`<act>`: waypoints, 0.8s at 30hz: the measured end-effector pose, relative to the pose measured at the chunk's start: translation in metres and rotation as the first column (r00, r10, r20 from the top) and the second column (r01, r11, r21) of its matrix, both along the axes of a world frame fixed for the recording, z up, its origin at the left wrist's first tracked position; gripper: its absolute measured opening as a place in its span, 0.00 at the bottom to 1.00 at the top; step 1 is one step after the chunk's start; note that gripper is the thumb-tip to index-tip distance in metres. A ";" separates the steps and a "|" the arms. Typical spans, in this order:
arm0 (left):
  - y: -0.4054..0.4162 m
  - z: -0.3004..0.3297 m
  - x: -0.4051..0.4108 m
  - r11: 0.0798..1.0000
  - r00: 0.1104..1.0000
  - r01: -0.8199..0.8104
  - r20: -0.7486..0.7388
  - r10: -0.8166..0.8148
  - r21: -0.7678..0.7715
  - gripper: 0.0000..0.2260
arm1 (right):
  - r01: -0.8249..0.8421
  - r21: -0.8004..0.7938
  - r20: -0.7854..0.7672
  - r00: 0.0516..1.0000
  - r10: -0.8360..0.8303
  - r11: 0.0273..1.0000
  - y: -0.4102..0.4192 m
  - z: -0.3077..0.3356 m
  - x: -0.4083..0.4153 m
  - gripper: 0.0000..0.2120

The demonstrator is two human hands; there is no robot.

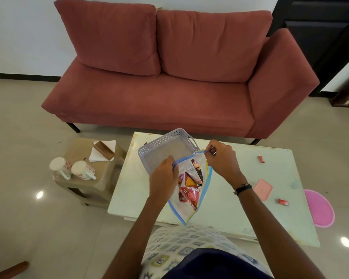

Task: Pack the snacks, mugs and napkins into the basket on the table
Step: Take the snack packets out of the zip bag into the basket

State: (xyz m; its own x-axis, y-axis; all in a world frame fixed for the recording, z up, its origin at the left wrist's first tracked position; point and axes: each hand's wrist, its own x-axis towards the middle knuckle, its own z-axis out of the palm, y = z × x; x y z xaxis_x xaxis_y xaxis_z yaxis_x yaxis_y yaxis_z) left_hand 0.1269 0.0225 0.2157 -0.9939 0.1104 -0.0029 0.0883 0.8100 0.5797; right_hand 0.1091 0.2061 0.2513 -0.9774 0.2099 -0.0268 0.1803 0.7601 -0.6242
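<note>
We see the left hand (165, 170) and the right hand (220, 158) each pinching one side of the mouth of a clear zip bag (191, 190), holding it open over the worktop (240, 198) with snack packets (189, 195) inside. The grey basket (165, 152) sits empty just behind the bag. Two mugs (72, 168) and the napkins (101, 152) (under a wooden holder) rest on a side stool (89, 186) to the left.

1. We're in a home living room: a rust-red two-seat sofa (169, 77) sits against a white wall.
2. Glossy beige floor tiles (24, 121) catch the ceiling lights.
3. A low pale desk (250, 198) stands before the sofa.
4. Beside it, a small stool (101, 178) carries two floral mugs (73, 168) and napkins (101, 152).
</note>
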 end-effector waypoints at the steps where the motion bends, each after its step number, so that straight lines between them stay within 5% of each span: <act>1: -0.003 -0.003 0.002 0.999 1.000 -0.013 0.000 0.013 -0.041 0.09 | 0.013 -0.027 0.003 1.000 -0.013 1.000 0.001 -0.001 -0.001 0.06; 4: -0.007 -0.005 0.006 0.996 0.998 -0.064 -0.002 0.064 -0.060 0.10 | 0.038 -0.061 0.003 0.999 -0.038 0.997 0.006 -0.001 -0.002 0.05; 11: 0.020 0.001 -0.009 0.985 0.997 -0.066 0.057 0.058 0.159 0.10 | 0.095 0.119 -0.096 0.992 -0.083 0.988 0.006 -0.001 0.014 0.05; 13: 0.019 -0.002 -0.009 0.984 0.997 -0.059 0.067 0.049 0.166 0.11 | 0.047 0.138 -0.209 0.978 -0.018 0.989 -0.003 -0.006 0.028 0.05; 15: 0.014 -0.003 -0.006 0.981 0.996 -0.057 0.075 0.044 0.187 0.11 | -0.161 0.184 -0.140 0.972 0.188 0.970 -0.018 -0.010 0.041 0.05; 16: 0.010 -0.003 -0.005 0.978 0.996 -0.060 0.080 0.045 0.202 0.11 | -0.337 0.210 0.010 0.939 0.343 0.918 -0.025 -0.017 0.046 0.08; 19: -0.005 -0.002 -0.001 0.975 0.995 -0.069 0.090 0.050 0.213 0.12 | -0.767 0.189 0.363 0.635 0.682 0.613 -0.048 -0.039 0.048 0.15; 22: -0.019 0.001 0.003 0.979 0.993 -0.092 0.095 0.076 0.182 0.12 | -0.892 0.344 0.359 0.413 0.837 0.292 -0.076 -0.054 0.046 0.12; 24: -0.026 0.004 0.005 0.981 0.991 -0.108 0.096 0.093 0.160 0.11 | -0.870 0.444 0.424 0.413 0.806 0.212 -0.091 -0.064 0.040 0.13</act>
State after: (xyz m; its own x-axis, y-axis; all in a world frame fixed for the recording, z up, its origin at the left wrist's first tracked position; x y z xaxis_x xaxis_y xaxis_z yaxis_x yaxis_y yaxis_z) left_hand 0.1316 -0.0035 0.2200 -0.9966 0.0161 -0.0810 -0.0461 0.7051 0.7076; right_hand 0.1487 0.1147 0.1874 -0.5937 -0.7283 -0.3423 -0.7544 0.6517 -0.0782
